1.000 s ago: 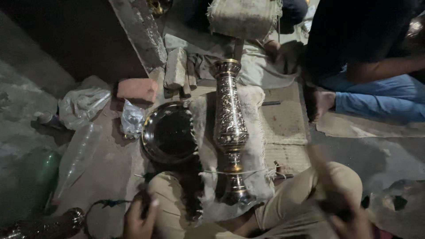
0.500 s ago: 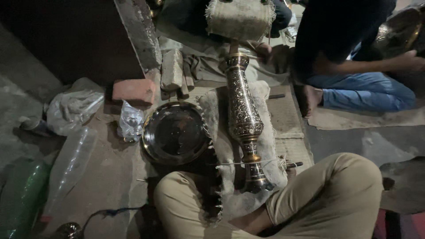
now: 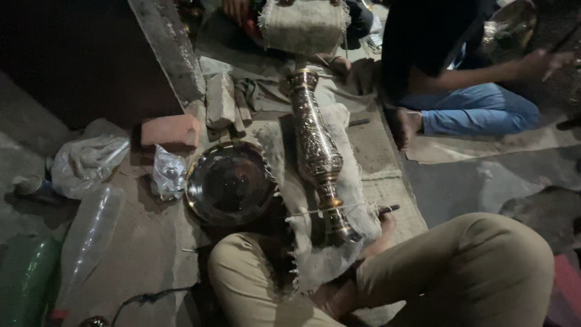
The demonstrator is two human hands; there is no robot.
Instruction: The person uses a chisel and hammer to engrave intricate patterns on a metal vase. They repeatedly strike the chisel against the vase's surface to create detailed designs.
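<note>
At the far left a green bottle [image 3: 24, 281] lies on the floor, with a clear plastic bottle [image 3: 91, 233] beside it; I cannot tell what either holds. Above them sits a crumpled plastic bag [image 3: 88, 163], and a smaller clear bag [image 3: 168, 175] rests just below a brick [image 3: 170, 130], its contents too dim to make out. A round metal plate [image 3: 230, 181] lies flat, nothing in it. Right of it an engraved brass vase [image 3: 318, 151] lies on a frayed cloth [image 3: 339, 254], its base near the person's bare foot [image 3: 381, 233] and bent knees. A thin rod [image 3: 345, 209] crosses the stem. The person's own hands are out of view, so whether they are spread or closed cannot be told. At the right a co-worker [image 3: 472, 109] in jeans sits.

Compared with half a second ago, the vase, plate and cloth lie unchanged; only the view has shifted slightly.
</note>
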